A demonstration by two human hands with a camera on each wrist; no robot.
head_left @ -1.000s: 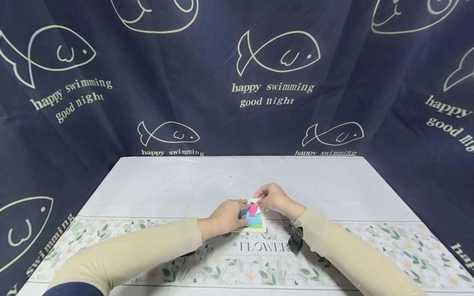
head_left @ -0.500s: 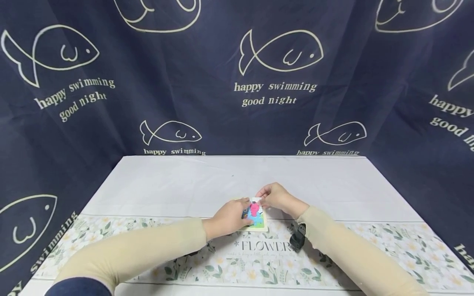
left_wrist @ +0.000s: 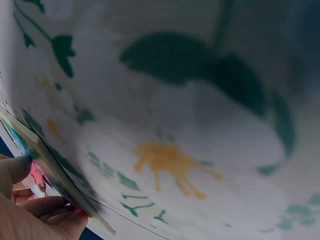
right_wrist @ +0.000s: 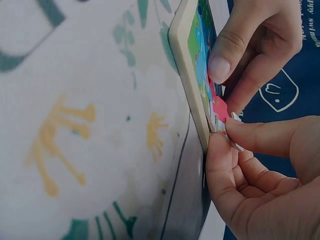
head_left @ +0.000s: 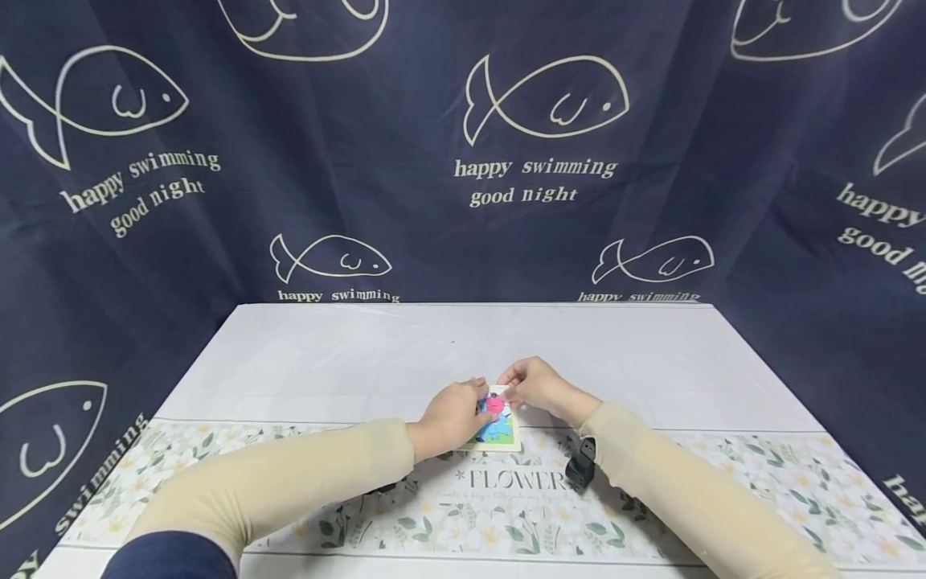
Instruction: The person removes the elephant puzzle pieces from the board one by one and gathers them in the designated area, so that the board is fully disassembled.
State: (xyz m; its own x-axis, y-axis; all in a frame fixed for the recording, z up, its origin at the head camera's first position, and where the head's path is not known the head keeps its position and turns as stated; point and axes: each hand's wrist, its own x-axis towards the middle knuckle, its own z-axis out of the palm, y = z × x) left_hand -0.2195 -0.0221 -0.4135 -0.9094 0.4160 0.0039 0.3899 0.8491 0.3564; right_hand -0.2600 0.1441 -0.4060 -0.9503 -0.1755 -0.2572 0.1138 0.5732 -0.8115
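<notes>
A small jigsaw puzzle [head_left: 497,438] in a pale wooden tray lies near the middle of the table, with a bright blue, green and pink picture. My left hand [head_left: 450,418] lies over its left side. In the right wrist view the left thumb [right_wrist: 220,69] touches the picture near a pink figure [right_wrist: 220,106]. At the tray's upper right corner, my right hand [head_left: 538,388] pinches a thin, light-coloured puzzle piece [right_wrist: 236,145] between thumb and forefinger. That piece is tilted up against the tray; the fingers hide most of it.
A white cloth with a flowered band and the word FLOWER [head_left: 517,481] covers the table. Behind stands a dark blue curtain [head_left: 419,161] with fish drawings. A black wrist camera [head_left: 581,465] hangs under the right forearm.
My left hand has shifted slightly up and right, its thumb moving from the lower part of the puzzle up to the pink figure. The right hand stays at the upper right corner.
</notes>
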